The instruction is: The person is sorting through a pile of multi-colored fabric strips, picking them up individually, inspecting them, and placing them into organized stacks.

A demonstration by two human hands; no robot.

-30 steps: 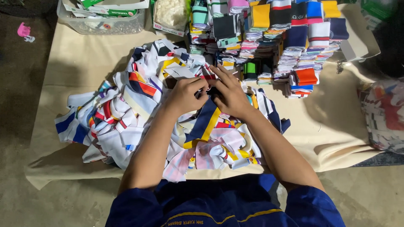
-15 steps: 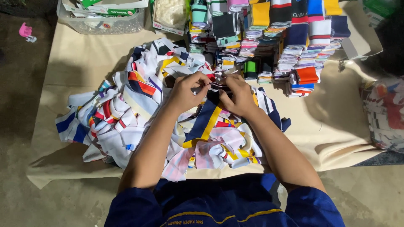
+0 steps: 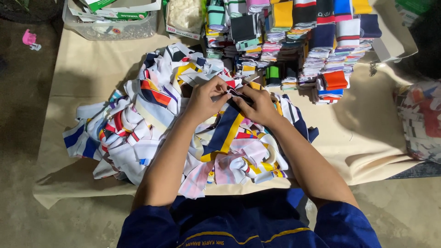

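Far left, on the dark floor: a small pink object [image 3: 29,38], well apart from your work. Far left on the beige cloth [image 3: 92,73]: a clear plastic bin [image 3: 110,28] holding cartons with green print. Just right of it, a clear bag of pale material [image 3: 184,16].

Centre-left, near you: a loose heap of striped knit strips [image 3: 133,124] in white, navy, red and yellow, spreading across the cloth to under both forearms.

Your left hand [image 3: 204,98] sits over the heap's middle, thumb and forefinger pressed together, pinching one end of a small dark fabric strip [image 3: 236,93]. Your right hand [image 3: 259,104] is just beside it, fingertips pinching the other end of the same strip, other fingers curled in. The strip spans the short gap between both hands, above the heap. A navy band with a yellow edge [image 3: 225,131] lies just below your hands.

Far right of centre: neat stacks of folded knit pieces [image 3: 317,41] in many colours, in rows. Far right edge: a patterned bag [image 3: 420,121], partly cut off.
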